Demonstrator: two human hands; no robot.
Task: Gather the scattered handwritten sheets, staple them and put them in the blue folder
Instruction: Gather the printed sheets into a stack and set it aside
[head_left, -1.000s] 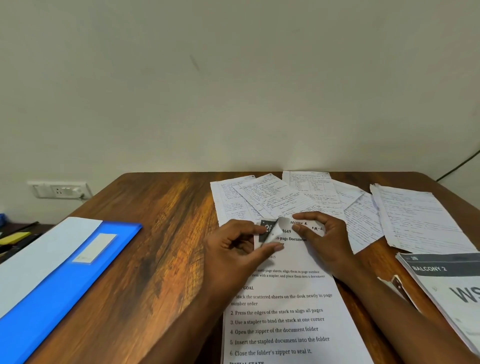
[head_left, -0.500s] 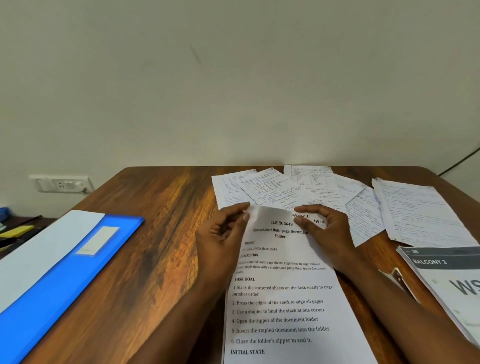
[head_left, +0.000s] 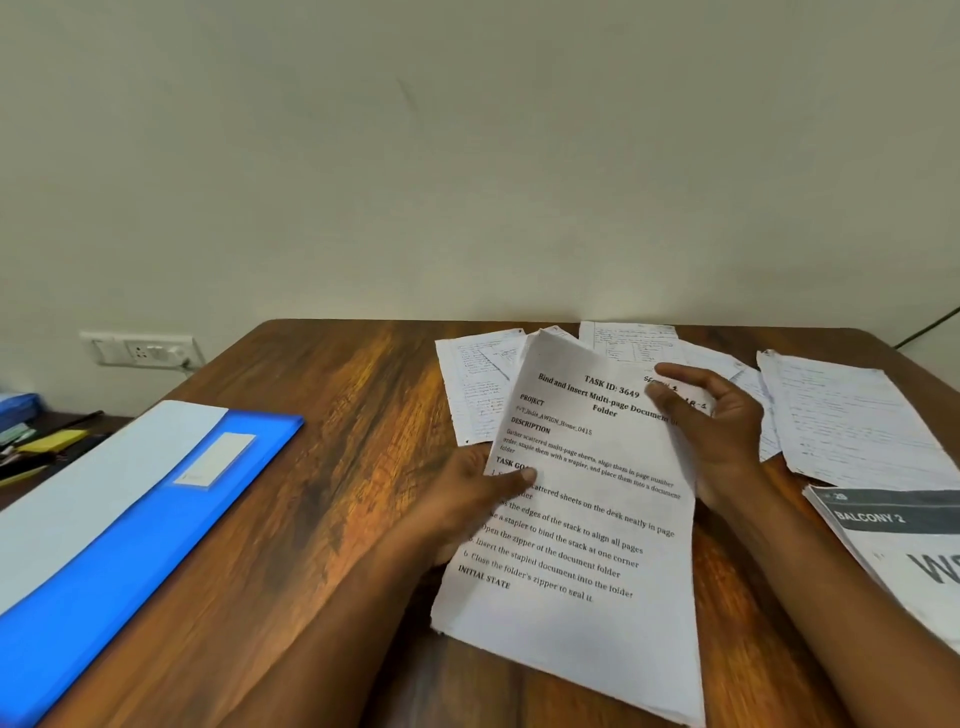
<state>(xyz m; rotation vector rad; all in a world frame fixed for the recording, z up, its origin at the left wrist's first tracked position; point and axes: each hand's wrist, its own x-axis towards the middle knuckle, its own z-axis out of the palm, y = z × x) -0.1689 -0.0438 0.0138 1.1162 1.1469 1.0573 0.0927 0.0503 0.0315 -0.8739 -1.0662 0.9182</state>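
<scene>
While the left hand (head_left: 467, 499) pinches the printed sheet (head_left: 587, 519), handwritten sheets (head_left: 852, 421) lie beyond.

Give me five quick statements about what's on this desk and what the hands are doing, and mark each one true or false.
1. The left hand holds the printed instruction sheet at its left edge, thumb on top. True.
2. The blue folder lies at the right side of the table. False: it lies at the left side, with a white sheet over part of it.
3. The handwritten sheets are already stacked and stapled. False: they lie spread out across the far part of the table.
4. The right hand is at the printed sheet's upper right part, fingers loosely bent. True.
5. A booklet reading BALCONY 2 lies at the right edge. True.
</scene>
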